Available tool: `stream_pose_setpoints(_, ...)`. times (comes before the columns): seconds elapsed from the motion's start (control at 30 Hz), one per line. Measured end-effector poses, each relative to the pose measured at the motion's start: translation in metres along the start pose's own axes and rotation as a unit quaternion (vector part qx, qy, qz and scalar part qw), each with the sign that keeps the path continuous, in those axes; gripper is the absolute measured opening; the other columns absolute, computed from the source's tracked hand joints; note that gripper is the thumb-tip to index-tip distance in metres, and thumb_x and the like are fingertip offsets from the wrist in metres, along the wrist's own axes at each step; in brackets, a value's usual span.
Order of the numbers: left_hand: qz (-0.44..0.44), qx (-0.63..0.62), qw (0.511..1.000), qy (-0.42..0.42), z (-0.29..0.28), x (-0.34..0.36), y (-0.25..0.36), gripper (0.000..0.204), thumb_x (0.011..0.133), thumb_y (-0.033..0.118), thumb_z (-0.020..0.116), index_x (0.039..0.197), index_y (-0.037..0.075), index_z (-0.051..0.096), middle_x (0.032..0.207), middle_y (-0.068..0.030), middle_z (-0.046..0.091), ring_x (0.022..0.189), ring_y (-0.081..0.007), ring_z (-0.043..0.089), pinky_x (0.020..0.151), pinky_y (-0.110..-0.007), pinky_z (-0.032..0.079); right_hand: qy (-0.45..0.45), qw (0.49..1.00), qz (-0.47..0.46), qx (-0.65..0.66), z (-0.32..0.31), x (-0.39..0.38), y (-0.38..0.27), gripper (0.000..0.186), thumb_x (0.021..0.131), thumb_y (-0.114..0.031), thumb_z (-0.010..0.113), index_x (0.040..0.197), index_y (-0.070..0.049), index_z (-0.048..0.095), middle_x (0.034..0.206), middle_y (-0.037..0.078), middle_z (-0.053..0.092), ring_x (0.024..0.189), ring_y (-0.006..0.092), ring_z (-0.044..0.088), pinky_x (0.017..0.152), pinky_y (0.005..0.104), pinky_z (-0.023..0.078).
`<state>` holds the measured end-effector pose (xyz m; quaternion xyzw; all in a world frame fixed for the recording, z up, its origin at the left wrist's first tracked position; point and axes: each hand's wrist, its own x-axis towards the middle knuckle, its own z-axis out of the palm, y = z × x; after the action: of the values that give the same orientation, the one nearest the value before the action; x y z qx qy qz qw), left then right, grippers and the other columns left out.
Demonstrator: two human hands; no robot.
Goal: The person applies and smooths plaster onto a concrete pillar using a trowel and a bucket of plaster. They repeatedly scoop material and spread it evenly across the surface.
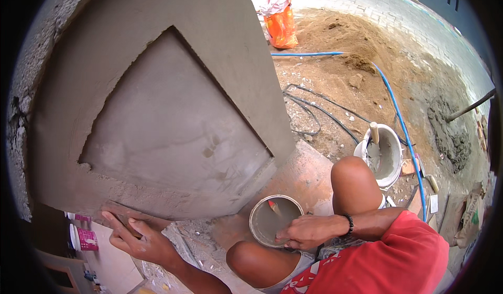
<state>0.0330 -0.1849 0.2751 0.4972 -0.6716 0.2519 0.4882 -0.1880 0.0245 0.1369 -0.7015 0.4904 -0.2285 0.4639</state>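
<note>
My left hand (135, 240) is closed around a flat brown board (137, 216), which lies along the lower edge of the plastered wall (230, 27). Fingers and thumb show on the board's near side. Over the near rim of a small round bucket (253, 225) of grey, cloudy liquid, my right hand (309, 231) has its fingers curled on the edge. A brush-like tool (273, 207) with a red tip stands partly sunk in that liquid. Set into the wall is a smooth, recessed panel (173, 121) with rough-cut edges.
A white bucket (389, 173) with a wooden-handled tool stands beyond my knee. A blue hose (392, 92) and black cable (335, 117) cross the ground by a sand heap (346, 37). Wet mortar (448, 137) lies far right; pink-labelled tubs (86, 239) stand lower left.
</note>
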Motion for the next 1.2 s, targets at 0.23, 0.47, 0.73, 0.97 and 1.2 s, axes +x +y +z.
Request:
stream_pose_setpoints(0.23, 0.031, 0.059, 0.998, 0.022, -0.033, 0.073, 0.035, 0.046, 0.101, 0.029, 0.051, 0.143, 0.008, 0.052, 0.134, -0.0213, 0.051, 0.122, -0.036, 0.053, 0.1, -0.046, 0.045, 0.035, 0.997, -0.063, 0.016, 0.003, -0.018, 0.003, 0.029, 0.097, -0.018, 0.054, 0.119, 0.001, 0.056, 0.093, 0.025, 0.067, 0.091, 0.0435, 0.064, 0.077, 0.0534, 0.049)
stream_pose_setpoints(0.47, 0.142, 0.075, 0.985, -0.059, -0.012, 0.035, -0.005, 0.049, 0.103, 0.03, 0.051, 0.145, 0.004, 0.047, 0.153, -0.0212, 0.039, 0.138, -0.0392, 0.04, 0.11, -0.049, 0.037, 0.099, 0.981, -0.164, -0.002, -0.002, -0.034, 0.001, 0.021, 0.095, -0.014, 0.055, 0.104, 0.004, 0.052, 0.078, 0.025, 0.06, 0.084, 0.0422, 0.062, 0.072, 0.0512, 0.048)
stream_pose_setpoints(0.73, -0.093, -0.089, 0.96, -0.247, -0.047, -0.09, -0.006, 0.058, 0.099, 0.03, 0.061, 0.144, -0.004, 0.046, 0.149, -0.0203, 0.047, 0.137, -0.0358, 0.045, 0.113, -0.044, 0.035, 0.074, 0.996, -0.05, 0.011, -0.003, -0.047, 0.005, 0.035, 0.081, -0.01, 0.061, 0.111, 0.007, 0.058, 0.08, 0.022, 0.062, 0.08, 0.0394, 0.068, 0.068, 0.0459, 0.055)
stream_pose_setpoints(0.97, 0.134, -0.22, 0.79, -0.557, -0.023, -0.087, -0.01, 0.049, 0.084, 0.011, 0.074, 0.13, 0.0, 0.06, 0.108, -0.0187, 0.06, 0.102, -0.0319, 0.06, 0.088, -0.042, 0.049, 0.056, 0.996, -0.056, -0.052, -0.004, -0.036, -0.015, 0.041, 0.08, -0.009, 0.063, 0.118, 0.007, 0.057, 0.093, 0.024, 0.063, 0.086, 0.039, 0.068, 0.069, 0.045, 0.056)
stream_pose_setpoints(1.2, 0.208, -0.184, 0.712, -0.645, 0.056, -0.173, 0.055, 0.044, 0.085, 0.011, 0.069, 0.126, 0.002, 0.055, 0.105, -0.0218, 0.052, 0.098, -0.0421, 0.058, 0.082, -0.051, 0.049, 0.049, 0.99, -0.03, -0.126, 0.014, -0.027, -0.018, 0.027, 0.084, -0.009, 0.06, 0.108, 0.004, 0.061, 0.093, 0.022, 0.065, 0.087, 0.0368, 0.069, 0.07, 0.0439, 0.057)
